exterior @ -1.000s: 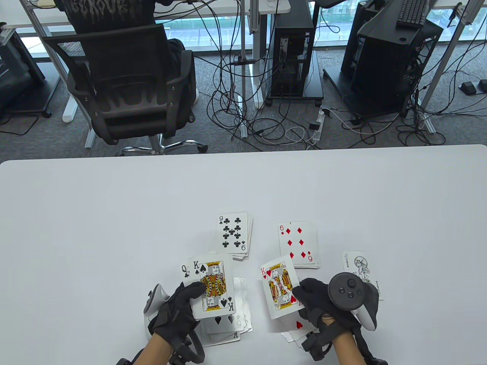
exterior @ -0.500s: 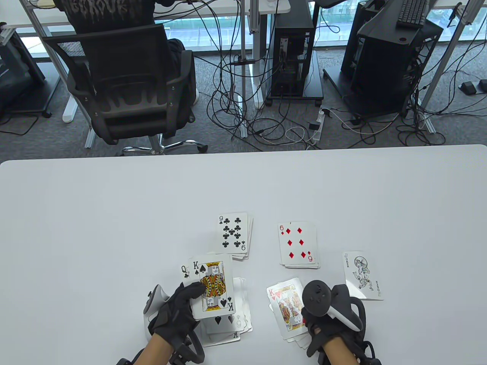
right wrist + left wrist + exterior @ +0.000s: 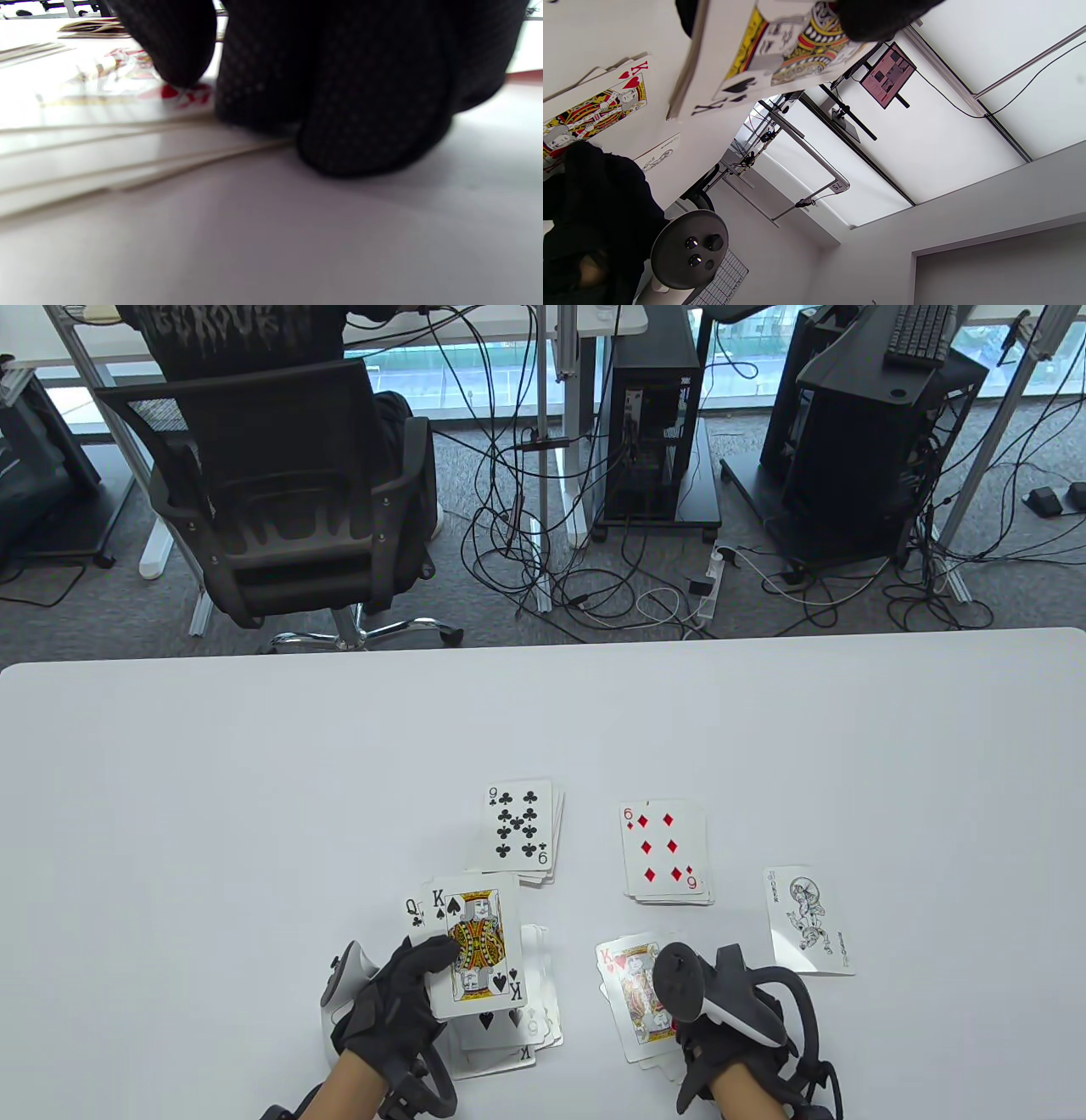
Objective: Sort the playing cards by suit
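Observation:
My left hand [image 3: 422,976] holds a small stack of cards face up a little above the table, thumb on the top card, the king of spades [image 3: 475,942]; a queen peeks out behind it. In the left wrist view the king of spades [image 3: 780,46] is at the top. A spread spade pile [image 3: 509,1037] lies under it. My right hand [image 3: 689,1027] rests on the king of hearts [image 3: 635,994], which lies flat on the heart pile. In the right wrist view the thumb [image 3: 169,46] presses the card's red corner [image 3: 186,94] and the fingers [image 3: 373,106] touch the table at the pile's edge.
A clubs pile topped by the nine [image 3: 519,831] and a diamonds pile topped by the six [image 3: 666,853] lie further back. A joker [image 3: 808,920] lies alone to the right. The white table [image 3: 254,814] extends on all sides.
My right hand has brought the king of hearts down and toward me and laid it flat on the heart pile. The left hand and its cards have not moved.

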The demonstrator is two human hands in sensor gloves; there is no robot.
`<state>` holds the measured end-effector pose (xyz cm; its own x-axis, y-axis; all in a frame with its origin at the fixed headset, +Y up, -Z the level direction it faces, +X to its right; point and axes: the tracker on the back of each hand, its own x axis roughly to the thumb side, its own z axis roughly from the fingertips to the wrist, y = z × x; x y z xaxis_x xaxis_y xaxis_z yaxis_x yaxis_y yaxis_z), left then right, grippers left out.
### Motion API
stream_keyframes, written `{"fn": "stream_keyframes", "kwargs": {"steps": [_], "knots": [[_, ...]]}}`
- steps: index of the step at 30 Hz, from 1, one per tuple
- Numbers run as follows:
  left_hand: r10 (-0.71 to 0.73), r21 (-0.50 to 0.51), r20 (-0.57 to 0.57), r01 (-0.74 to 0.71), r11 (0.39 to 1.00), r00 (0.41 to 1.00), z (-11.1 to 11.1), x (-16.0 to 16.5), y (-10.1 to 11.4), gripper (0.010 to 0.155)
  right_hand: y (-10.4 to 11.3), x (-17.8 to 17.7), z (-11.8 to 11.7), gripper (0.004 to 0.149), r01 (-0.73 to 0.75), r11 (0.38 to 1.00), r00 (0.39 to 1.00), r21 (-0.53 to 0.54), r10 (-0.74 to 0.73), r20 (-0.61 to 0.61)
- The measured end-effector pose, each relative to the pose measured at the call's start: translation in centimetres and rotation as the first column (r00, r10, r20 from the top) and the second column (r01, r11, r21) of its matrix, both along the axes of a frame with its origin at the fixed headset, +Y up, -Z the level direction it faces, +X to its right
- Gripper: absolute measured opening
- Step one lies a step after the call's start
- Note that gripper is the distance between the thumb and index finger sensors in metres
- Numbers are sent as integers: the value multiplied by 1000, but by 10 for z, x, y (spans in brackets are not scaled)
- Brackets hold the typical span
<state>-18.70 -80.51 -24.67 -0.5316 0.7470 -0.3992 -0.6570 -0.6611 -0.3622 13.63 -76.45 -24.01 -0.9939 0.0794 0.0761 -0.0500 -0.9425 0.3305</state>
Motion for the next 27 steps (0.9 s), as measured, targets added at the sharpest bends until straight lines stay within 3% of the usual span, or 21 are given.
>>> {"fn": "stream_keyframes", "kwargs": {"steps": [2, 5, 10, 15, 18, 20, 27], "knots": [[1, 4, 4, -1, 1000, 1000, 0, 0, 0, 52, 8, 4, -1, 55, 97, 995, 994, -4, -97, 55], [5, 11, 8, -5, 1000, 1000, -1, 1, 1, 52, 28, 6, -1, 55, 253, 958, 962, 132, -264, 72], [7, 17, 17, -7, 1000, 1000, -1, 2, 0, 53, 51, -20, -1, 55, 397, 877, 916, 270, -397, -58], [7, 38, 35, -8, 999, 999, -1, 4, 2, 53, 52, -56, 6, 57, 575, 738, 818, 353, -533, -217], [6, 46, 50, -9, 999, 999, -1, 6, 1, 53, 45, -69, 11, 60, 680, 638, 732, 360, -622, -279], [2, 49, 59, -5, 999, 998, -1, 7, 1, 53, 41, -73, 15, 65, 713, 616, 701, 336, -646, -303], [-5, 76, 90, -1, 997, 996, 0, 11, 2, 53, 31, -87, 20, 80, 736, 640, 674, 220, -661, -331]]}}
